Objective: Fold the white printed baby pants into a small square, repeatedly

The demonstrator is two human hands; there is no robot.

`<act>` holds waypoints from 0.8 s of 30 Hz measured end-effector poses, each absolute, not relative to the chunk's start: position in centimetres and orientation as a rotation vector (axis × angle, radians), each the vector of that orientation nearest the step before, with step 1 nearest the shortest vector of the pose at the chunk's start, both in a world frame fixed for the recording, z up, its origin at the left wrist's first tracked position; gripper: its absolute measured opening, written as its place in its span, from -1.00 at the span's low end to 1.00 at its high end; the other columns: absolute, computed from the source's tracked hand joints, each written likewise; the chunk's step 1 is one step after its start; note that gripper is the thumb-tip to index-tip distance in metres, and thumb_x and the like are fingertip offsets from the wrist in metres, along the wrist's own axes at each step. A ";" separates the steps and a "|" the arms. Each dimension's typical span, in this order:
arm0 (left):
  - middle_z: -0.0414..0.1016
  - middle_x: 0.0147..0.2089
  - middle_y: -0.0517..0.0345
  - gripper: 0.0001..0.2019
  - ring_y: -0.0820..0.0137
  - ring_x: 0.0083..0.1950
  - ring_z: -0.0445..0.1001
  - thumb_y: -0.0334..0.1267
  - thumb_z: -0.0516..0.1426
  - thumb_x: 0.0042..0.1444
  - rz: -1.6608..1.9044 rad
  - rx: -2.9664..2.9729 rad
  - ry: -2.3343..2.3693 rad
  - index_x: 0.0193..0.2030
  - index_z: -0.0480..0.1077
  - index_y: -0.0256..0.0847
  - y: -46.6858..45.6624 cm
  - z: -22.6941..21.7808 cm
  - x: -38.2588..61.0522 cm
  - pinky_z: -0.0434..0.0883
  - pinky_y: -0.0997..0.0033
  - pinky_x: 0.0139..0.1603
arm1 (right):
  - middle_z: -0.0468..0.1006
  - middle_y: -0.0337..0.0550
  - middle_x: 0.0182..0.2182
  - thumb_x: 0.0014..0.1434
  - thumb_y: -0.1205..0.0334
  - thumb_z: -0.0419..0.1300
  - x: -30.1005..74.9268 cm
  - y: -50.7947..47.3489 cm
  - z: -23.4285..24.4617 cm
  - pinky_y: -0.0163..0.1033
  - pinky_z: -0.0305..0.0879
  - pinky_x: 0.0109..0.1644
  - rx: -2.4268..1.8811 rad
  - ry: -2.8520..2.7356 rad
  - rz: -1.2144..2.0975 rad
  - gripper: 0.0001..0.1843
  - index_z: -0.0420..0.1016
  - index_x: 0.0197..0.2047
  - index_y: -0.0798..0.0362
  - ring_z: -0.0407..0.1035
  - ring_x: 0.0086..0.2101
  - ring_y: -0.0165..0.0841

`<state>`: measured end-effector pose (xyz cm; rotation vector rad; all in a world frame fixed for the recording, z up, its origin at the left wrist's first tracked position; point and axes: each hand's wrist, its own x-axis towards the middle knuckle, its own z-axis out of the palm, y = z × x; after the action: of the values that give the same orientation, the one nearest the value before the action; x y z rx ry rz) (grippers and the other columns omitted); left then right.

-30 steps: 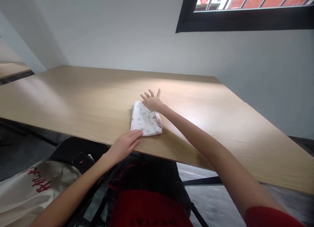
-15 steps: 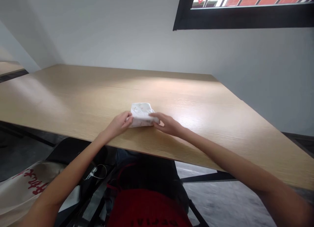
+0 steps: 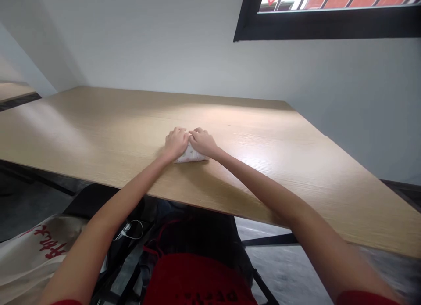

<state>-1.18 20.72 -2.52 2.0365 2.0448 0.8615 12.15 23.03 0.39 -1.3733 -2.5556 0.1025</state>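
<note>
Both hands (image 3: 190,142) now atop folded cloth (image 3: 190,156).

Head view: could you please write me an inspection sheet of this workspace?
Surface: wooden table, bare around the hands.
Job's things: small folded white cloth, mostly covered.
Clutter: nothing seen on the table.
Hands: left hand and right hand side by side, curled down on the cloth.
Cables: thin white cable below the table edge.
Surroundings: grey wall, dark window frame, bag with red print lower left.
</note>
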 end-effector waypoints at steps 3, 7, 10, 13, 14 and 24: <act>0.35 -0.02 0.04 -0.69 0.29 0.04 0.28 -0.23 -0.20 0.24 0.862 2.109 1.870 -0.10 0.31 -0.19 21.8 -3.0 -0.9 0.16 0.29 0.10 | 0.37 0.04 -0.15 0.30 0.24 -0.23 12.5 24.4 -0.5 -0.13 0.16 -0.06 -1.338 -2.523 0.332 -0.63 0.34 -0.08 0.14 0.25 -0.15 -0.21; 0.44 -0.22 0.08 -0.65 0.35 -0.15 0.36 -0.19 -0.19 0.22 0.879 2.062 1.717 -0.29 0.37 -0.25 21.6 -4.0 -3.2 0.28 0.41 -0.08 | 0.40 -0.02 -0.15 0.29 0.27 -0.26 16.5 24.0 -1.6 -0.24 0.16 -0.05 -1.192 -2.263 0.716 -0.62 0.33 -0.10 0.17 0.27 -0.16 -0.31; 0.45 -0.23 0.12 -0.62 0.39 -0.23 0.38 -0.11 -0.17 0.19 0.943 1.973 1.658 -0.25 0.38 -0.27 21.3 -4.0 -4.5 0.31 0.48 -0.22 | 0.38 -0.09 -0.07 0.24 0.17 -0.12 18.9 22.2 -1.8 -0.25 0.16 -0.05 -1.134 -2.093 0.970 -0.65 0.28 0.02 0.12 0.26 -0.12 -0.33; 0.45 -0.27 0.14 -0.64 0.39 -0.27 0.38 -0.08 -0.12 0.15 0.990 1.890 1.658 -0.28 0.38 -0.27 21.0 -3.7 -4.3 0.30 0.49 -0.31 | 0.41 -0.09 -0.12 0.13 0.21 0.00 18.6 21.7 -1.7 -0.25 0.20 -0.12 -1.114 -2.099 1.063 -0.65 0.32 -0.03 0.15 0.28 -0.17 -0.30; 0.44 -0.30 0.14 -0.66 0.38 -0.29 0.38 -0.09 -0.10 0.14 1.001 1.862 1.677 -0.30 0.37 -0.28 20.6 -3.6 -3.9 0.29 0.48 -0.32 | 0.43 -0.08 -0.15 0.10 0.25 0.00 18.0 22.0 -1.8 -0.24 0.20 -0.13 -1.117 -2.102 1.048 -0.68 0.35 -0.09 0.17 0.29 -0.19 -0.29; 0.36 -0.37 0.15 -0.70 0.35 -0.36 0.32 0.00 0.04 0.07 0.973 1.721 1.836 -0.29 0.31 -0.23 5.3 -3.5 2.0 0.28 0.37 -0.34 | 0.40 -0.09 -0.04 0.12 0.24 -0.01 18.1 19.5 -2.6 -0.17 0.20 0.00 -0.840 -2.226 1.117 -0.63 0.36 -0.02 0.12 0.29 -0.08 -0.28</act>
<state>2.00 5.33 -3.51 1.7213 1.8357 0.9729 18.06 19.49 -2.55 -0.8401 -2.2258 1.1173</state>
